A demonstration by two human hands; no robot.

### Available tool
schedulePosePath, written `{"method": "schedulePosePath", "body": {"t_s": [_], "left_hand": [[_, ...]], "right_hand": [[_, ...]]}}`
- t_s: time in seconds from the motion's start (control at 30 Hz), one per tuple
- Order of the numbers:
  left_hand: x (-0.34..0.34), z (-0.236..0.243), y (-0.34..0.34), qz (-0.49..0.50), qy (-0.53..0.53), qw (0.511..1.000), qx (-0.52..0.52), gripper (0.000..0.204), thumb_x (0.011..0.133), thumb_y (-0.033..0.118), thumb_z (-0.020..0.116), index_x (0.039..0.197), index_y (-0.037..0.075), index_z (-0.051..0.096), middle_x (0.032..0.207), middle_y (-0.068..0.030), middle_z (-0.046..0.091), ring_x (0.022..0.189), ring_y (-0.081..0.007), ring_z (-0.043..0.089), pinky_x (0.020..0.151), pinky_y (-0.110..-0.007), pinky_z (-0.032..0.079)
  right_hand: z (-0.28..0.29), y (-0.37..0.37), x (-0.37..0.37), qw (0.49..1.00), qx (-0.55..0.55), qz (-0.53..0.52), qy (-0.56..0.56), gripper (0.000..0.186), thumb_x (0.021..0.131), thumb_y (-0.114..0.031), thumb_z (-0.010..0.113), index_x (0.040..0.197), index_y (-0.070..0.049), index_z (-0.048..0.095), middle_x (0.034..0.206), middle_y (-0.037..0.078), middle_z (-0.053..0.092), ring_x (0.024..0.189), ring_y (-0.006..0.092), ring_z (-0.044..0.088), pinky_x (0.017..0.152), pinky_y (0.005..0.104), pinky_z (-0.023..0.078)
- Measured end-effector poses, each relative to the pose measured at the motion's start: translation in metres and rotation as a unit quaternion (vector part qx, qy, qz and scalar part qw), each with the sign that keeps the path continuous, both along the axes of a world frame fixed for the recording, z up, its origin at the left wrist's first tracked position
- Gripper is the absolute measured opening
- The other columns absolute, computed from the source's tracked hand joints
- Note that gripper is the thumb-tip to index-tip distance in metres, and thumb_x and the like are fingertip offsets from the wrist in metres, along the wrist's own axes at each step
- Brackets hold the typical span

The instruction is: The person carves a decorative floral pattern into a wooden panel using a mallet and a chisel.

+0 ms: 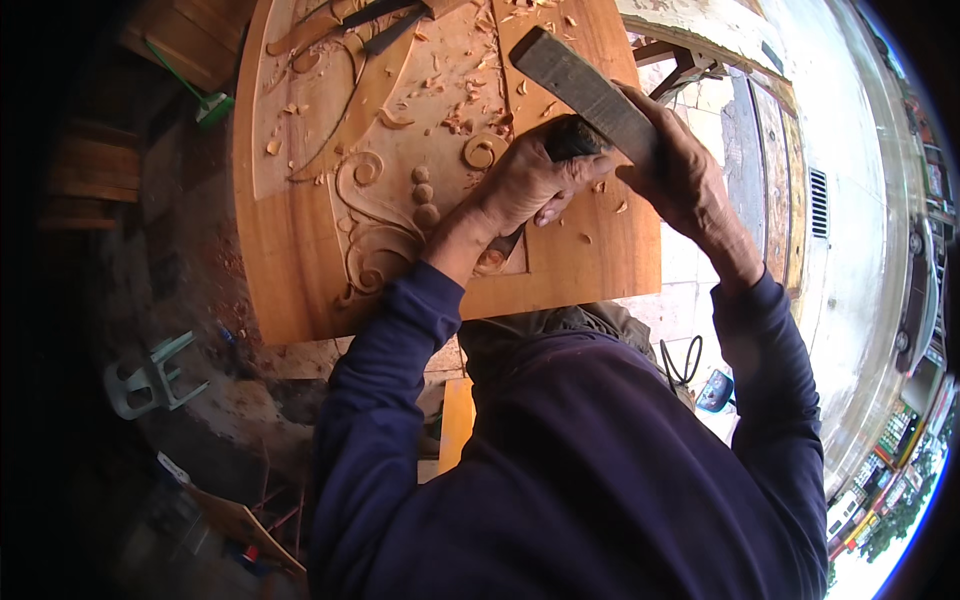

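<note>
One chisel (570, 138) tilts down near the near edge of the panel (600, 275), clamped in the left hand (530, 182); the right hand (690, 180) grips a wooden block (580, 85) near the chisel's top. Shavings (458, 126) litter the panel's middle; tools (396, 30) lie toward the far edge.
</note>
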State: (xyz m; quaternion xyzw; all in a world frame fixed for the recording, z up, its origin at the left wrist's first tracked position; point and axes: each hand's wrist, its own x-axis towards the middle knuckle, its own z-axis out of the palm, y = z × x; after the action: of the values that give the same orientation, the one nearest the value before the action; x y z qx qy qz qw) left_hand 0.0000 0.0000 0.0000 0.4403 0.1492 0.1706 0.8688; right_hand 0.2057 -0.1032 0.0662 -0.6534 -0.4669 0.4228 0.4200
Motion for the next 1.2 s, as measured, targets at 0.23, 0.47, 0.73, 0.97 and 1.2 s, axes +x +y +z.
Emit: {"method": "schedulePosePath", "body": {"t_s": [0.23, 0.47, 0.73, 0.97, 1.2], "left_hand": [[0.003, 0.015, -0.006, -0.035, 0.044, 0.998, 0.01, 0.034, 0.096, 0.031, 0.076, 0.114, 0.003, 0.068, 0.088, -0.0016, 0.071, 0.047, -0.002, 0.045, 0.041, -0.02, 0.039], [0.011, 0.022, -0.012, -0.088, 0.066, 0.994, 0.016, 0.032, 0.093, 0.027, 0.08, 0.115, 0.007, 0.067, 0.074, 0.0066, 0.058, 0.046, -0.0011, 0.041, 0.041, -0.019, 0.034], [0.012, 0.028, -0.017, -0.22, 0.051, 0.974, 0.003, 0.037, 0.091, 0.024, 0.083, 0.119, 0.007, 0.066, 0.075, 0.0062, 0.06, 0.048, -0.0006, 0.044, 0.043, -0.02, 0.036], [0.001, 0.069, 0.02, -0.335, -0.011, 0.942, 0.004, 0.039, 0.092, 0.023, 0.082, 0.122, 0.005, 0.065, 0.078, 0.0039, 0.063, 0.049, 0.0005, 0.045, 0.041, -0.018, 0.036], [-0.069, 0.092, 0.075, -0.032, 0.05, 0.985, 0.159, 0.042, 0.096, 0.038, 0.075, 0.118, 0.005, 0.062, 0.07, 0.0023, 0.05, 0.047, -0.0036, 0.042, 0.041, -0.021, 0.034]], "right_hand": [[-0.017, -0.031, 0.005, 0.966, 0.201, -0.063, -0.15, 0.092, 0.076, -0.001, 0.083, 0.154, -0.029, 0.045, 0.12, 0.014, 0.063, 0.112, 0.0335, 0.066, 0.095, 0.0423, 0.055], [-0.009, -0.063, -0.01, 0.958, 0.146, -0.133, -0.209, 0.089, 0.077, 0.004, 0.082, 0.154, -0.016, 0.044, 0.127, 0.013, 0.064, 0.12, 0.0299, 0.064, 0.101, 0.0388, 0.053], [-0.034, -0.115, -0.053, 0.944, 0.099, -0.263, -0.174, 0.088, 0.075, 0.0, 0.085, 0.153, -0.016, 0.047, 0.127, 0.016, 0.064, 0.119, 0.0312, 0.064, 0.098, 0.0407, 0.052], [-0.048, -0.145, -0.095, 0.924, 0.052, -0.33, -0.187, 0.086, 0.077, -0.006, 0.087, 0.153, -0.01, 0.047, 0.133, 0.016, 0.063, 0.124, 0.0292, 0.063, 0.102, 0.0382, 0.051], [-0.031, -0.093, -0.115, 0.905, -0.056, -0.324, -0.271, 0.084, 0.08, -0.034, 0.087, 0.154, -0.032, 0.049, 0.112, 0.016, 0.065, 0.106, 0.0327, 0.067, 0.09, 0.0417, 0.053]]}}
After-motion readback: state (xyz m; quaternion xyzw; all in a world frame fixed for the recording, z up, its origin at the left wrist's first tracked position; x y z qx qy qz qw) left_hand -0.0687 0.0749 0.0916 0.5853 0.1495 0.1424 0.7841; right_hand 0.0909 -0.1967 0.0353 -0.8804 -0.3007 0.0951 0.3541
